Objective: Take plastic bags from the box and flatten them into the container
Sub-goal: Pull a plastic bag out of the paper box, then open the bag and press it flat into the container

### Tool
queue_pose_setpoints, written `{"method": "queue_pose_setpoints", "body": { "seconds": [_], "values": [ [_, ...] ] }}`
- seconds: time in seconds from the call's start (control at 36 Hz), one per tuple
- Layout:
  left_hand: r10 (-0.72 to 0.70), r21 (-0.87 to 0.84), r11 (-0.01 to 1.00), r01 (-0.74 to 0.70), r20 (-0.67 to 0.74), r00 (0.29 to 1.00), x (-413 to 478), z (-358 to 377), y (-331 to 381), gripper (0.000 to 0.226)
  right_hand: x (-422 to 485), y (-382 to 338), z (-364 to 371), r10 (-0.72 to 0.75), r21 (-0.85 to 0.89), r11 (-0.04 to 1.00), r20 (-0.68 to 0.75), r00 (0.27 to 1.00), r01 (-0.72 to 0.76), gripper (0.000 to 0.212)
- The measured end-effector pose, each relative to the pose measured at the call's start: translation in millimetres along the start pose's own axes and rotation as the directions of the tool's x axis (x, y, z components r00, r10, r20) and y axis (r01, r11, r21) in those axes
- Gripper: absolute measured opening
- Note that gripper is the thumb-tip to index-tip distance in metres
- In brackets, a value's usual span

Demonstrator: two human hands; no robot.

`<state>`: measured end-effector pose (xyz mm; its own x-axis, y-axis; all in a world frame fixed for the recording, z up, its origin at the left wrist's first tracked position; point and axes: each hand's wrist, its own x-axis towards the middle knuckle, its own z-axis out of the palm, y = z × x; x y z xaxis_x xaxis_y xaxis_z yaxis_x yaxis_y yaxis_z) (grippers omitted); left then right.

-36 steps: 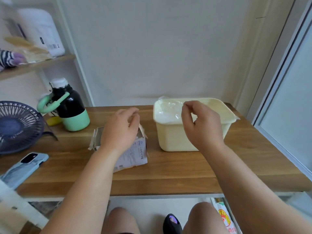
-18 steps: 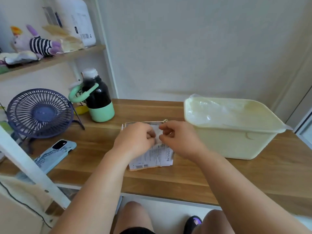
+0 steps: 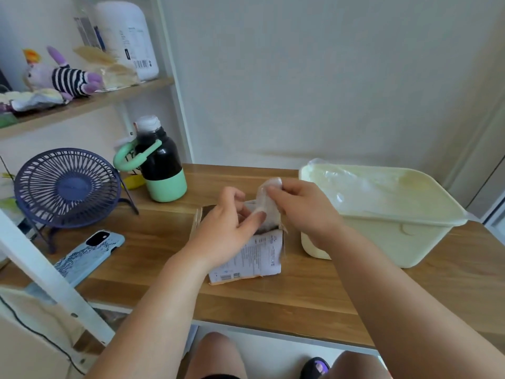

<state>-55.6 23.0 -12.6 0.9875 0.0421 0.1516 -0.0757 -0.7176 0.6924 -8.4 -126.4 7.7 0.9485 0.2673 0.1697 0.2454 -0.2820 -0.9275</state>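
Wood table (image 3: pixel 314 299), cardboard box (image 3: pixel 257 258), translucent bag (image 3: pixel 266 203)

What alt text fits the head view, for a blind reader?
The right hand pinches a plastic bag above a cardboard box on a table; the left hand touches the bag's lower part. A cream container with flattened plastic stands beside the box.

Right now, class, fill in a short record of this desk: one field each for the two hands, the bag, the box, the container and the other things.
Left hand: holds the plastic bag low down, thumb on it
Right hand: pinches the bag's top
Plastic bag: crumpled, partly out of the box
Box: open, on the desk, left of the container
Container: pale yellow, clear plastic lying over its top
Other: fan, bottle, phone
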Motion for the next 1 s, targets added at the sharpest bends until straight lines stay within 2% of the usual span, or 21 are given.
{"method": "queue_pose_setpoints", "body": {
  "seconds": [0.08, 0.14, 0.22, 0.33, 0.42, 0.53, 0.58, 0.64, 0.69, 0.72, 0.78, 0.81, 0.83, 0.86, 0.92, 0.94, 1.0],
  "values": [
    [0.031, 0.217, 0.975, -0.033, 0.014, 0.999, 1, 0, -1, 0.044, 2, -4, -5, -0.044, 0.084, 0.995, -0.067, 0.997, 0.050, 0.036],
    [0.039, 0.271, 0.961, -0.049, 0.041, 0.998, 2, 0, -1, 0.038, 4, -8, -9, -0.036, 0.218, 0.974, -0.139, 0.990, 0.066, 0.030],
    [0.036, 0.400, 0.915, -0.048, 0.037, 0.999, 3, -2, 1, 0.031, 5, -16, -17, -0.037, 0.421, 0.895, -0.258, 0.965, 0.147, 0.025],
    [-0.075, 0.615, 0.787, 0.047, 0.019, 0.997, 8, -2, 4, 0.030, 7, -27, -34, -0.040, 0.586, 0.770, -0.350, 0.936, 0.252, 0.024],
    [-0.095, 0.654, 0.756, 0.042, 0.046, 0.994, 12, -1, 9, 0.030, 7, -33, -47, 0.019, 0.724, 0.637, -0.359, 0.933, 0.265, 0.019],
    [-0.221, 0.746, 0.663, 0.060, 0.119, 0.968, 15, -2, 18, 0.040, 7, -37, -68, 0.082, 0.823, 0.480, -0.386, 0.919, 0.303, 0.017],
    [-0.270, 0.750, 0.657, 0.075, 0.141, 0.952, 18, -2, 20, 0.044, 7, -40, -77, 0.089, 0.846, 0.432, -0.386, 0.918, 0.314, 0.016],
    [-0.263, 0.690, 0.720, 0.081, 0.162, 0.951, 18, -4, 25, 0.055, 7, -42, -85, 0.060, 0.855, 0.433, -0.343, 0.937, 0.285, 0.017],
    [-0.186, 0.541, 0.838, 0.070, 0.162, 0.969, 17, -8, 37, 0.074, 6, -43, -88, 0.028, 0.872, 0.440, -0.251, 0.968, 0.213, 0.017],
    [-0.127, 0.428, 0.902, 0.058, 0.135, 0.983, 16, -10, 45, 0.078, 5, -42, -89, 0.022, 0.883, 0.435, -0.205, 0.978, 0.175, 0.017],
    [-0.016, 0.116, 0.993, 0.008, 0.069, 0.997, 16, -14, 59, 0.067, 2, -40, -89, 0.018, 0.904, 0.411, -0.140, 0.990, 0.120, 0.016],
    [0.007, -0.089, 0.996, -0.002, 0.056, 0.998, 16, -15, 65, 0.059, 0, -39, -89, 0.013, 0.915, 0.389, -0.118, 0.993, 0.104, 0.016],
    [0.007, -0.304, 0.953, 0.015, 0.070, 0.998, 16, -16, 71, 0.059, -2, -38, -89, 0.006, 0.926, 0.367, -0.098, 0.995, 0.089, 0.017],
    [0.007, -0.479, 0.877, 0.038, 0.091, 0.996, 17, -15, 77, 0.070, -4, -37, -90, -0.006, 0.934, 0.349, -0.079, 0.997, 0.076, 0.017],
    [-0.004, -0.615, 0.786, 0.059, 0.091, 0.996, 22, -12, 83, 0.099, -7, -36, -93, -0.033, 0.943, 0.329, -0.047, 0.998, 0.055, 0.013],
    [-0.010, -0.635, 0.770, 0.054, 0.073, 0.997, 24, -9, 86, 0.103, -8, -35, -95, -0.048, 0.945, 0.323, -0.032, 0.998, 0.046, 0.014],
    [-0.008, -0.678, 0.734, 0.030, 0.036, 0.999, 28, -3, 90, 0.089, -9, -32, -100, -0.074, 0.946, 0.324, -0.002, 0.997, 0.026, 0.016]
  ]
}}
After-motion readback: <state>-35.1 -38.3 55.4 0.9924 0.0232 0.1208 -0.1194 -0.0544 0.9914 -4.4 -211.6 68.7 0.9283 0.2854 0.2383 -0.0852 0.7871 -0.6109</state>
